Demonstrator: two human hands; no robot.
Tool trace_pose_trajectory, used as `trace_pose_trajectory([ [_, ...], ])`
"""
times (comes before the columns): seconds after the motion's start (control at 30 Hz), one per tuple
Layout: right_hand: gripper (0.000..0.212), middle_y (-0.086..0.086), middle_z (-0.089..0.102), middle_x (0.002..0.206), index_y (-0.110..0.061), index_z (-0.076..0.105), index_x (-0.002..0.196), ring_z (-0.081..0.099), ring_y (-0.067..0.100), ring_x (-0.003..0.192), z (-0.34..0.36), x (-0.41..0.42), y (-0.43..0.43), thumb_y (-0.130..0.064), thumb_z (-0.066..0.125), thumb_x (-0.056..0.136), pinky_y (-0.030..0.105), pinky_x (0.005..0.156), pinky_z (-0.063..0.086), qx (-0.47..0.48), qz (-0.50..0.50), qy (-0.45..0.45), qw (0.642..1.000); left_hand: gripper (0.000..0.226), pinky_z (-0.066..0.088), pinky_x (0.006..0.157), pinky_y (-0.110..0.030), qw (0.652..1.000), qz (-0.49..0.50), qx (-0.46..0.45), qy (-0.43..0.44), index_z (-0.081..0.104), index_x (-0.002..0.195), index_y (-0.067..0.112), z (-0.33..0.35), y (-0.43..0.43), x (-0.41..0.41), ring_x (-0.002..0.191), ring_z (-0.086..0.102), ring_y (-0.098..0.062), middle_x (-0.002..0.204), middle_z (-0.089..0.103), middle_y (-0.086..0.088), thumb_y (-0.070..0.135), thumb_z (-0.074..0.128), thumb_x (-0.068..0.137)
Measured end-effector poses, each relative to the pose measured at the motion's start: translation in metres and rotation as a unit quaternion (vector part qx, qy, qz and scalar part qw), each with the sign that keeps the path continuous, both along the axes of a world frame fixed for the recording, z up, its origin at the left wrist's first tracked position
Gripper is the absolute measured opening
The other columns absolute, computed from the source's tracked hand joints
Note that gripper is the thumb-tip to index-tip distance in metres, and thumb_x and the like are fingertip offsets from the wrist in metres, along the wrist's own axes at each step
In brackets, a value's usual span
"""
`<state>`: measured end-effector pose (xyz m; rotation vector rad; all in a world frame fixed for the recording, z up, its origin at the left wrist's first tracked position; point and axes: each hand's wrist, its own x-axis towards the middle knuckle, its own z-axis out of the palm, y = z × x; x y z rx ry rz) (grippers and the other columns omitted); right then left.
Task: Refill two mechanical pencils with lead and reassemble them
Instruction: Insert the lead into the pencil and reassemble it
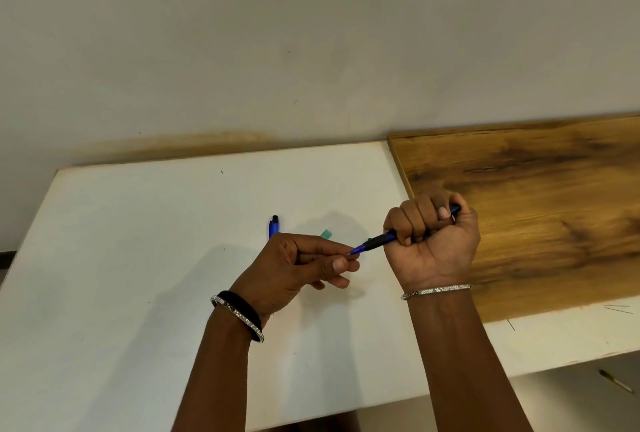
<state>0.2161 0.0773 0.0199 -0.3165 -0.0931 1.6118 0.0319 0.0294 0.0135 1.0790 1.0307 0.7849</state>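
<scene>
On the white table, a second blue pencil lies behind the left hand, long axis running away from the person, black cap far. That hand pinches its fingertips at the tip of the blue, black-gripped pencil. This pencil slants down-left, held above the table in the fisted right hand.
</scene>
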Motion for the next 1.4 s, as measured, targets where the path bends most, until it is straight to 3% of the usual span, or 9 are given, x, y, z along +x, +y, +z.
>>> trace_pose_trajectory([
  [0.2, 0.051, -0.005, 0.030, 0.035, -0.018, 0.038, 0.049, 0.012, 0.009, 0.035, 0.000, 0.000, 0.000, -0.034, 0.022, 0.095, 0.021, 0.031, 0.023, -0.003, 0.004, 0.003, 1.000, 0.026, 0.050, 0.067, -0.023, 1.000, -0.002, 0.001, -0.001, 0.076, 0.098, 0.029, 0.001, 0.000, 0.000, 0.085, 0.075, -0.018, 0.099, 0.078, 0.000, 0.039, 0.073, 0.074],
  [0.9, 0.045, -0.007, 0.016, 0.043, -0.019, 0.039, 0.050, 0.012, 0.009, 0.035, 0.007, 0.001, 0.000, -0.030, 0.025, 0.090, 0.018, 0.033, 0.022, 0.024, 0.001, -0.017, 1.000, 0.021, 0.051, 0.068, -0.027, 1.000, -0.001, 0.009, 0.003, 0.077, 0.096, 0.031, 0.003, -0.001, 0.000, 0.085, 0.075, -0.017, 0.099, 0.077, 0.002, 0.035, 0.068, 0.078],
  [1.2, 0.043, -0.006, 0.020, 0.044, -0.017, 0.037, 0.062, 0.015, 0.009, 0.036, 0.009, -0.002, -0.002, -0.042, 0.032, 0.096, 0.021, 0.036, 0.021, 0.027, 0.011, -0.062, 0.998, 0.026, 0.050, 0.060, -0.015, 1.000, 0.013, 0.007, 0.003, 0.077, 0.097, 0.026, 0.003, 0.000, 0.001, 0.081, 0.075, -0.017, 0.096, 0.078, 0.000, 0.037, 0.072, 0.075],
  [1.4, 0.053, -0.004, 0.032, 0.051, -0.015, 0.046, 0.070, 0.031, 0.011, 0.046, 0.010, -0.010, -0.001, -0.062, 0.038, 0.092, 0.026, 0.052, 0.030, 0.021, 0.051, -0.070, 0.996, 0.023, 0.047, 0.053, -0.013, 0.999, 0.047, 0.011, 0.012, 0.078, 0.092, 0.027, 0.003, 0.002, 0.002, 0.074, 0.075, -0.016, 0.091, 0.079, 0.000, 0.040, 0.071, 0.075],
])
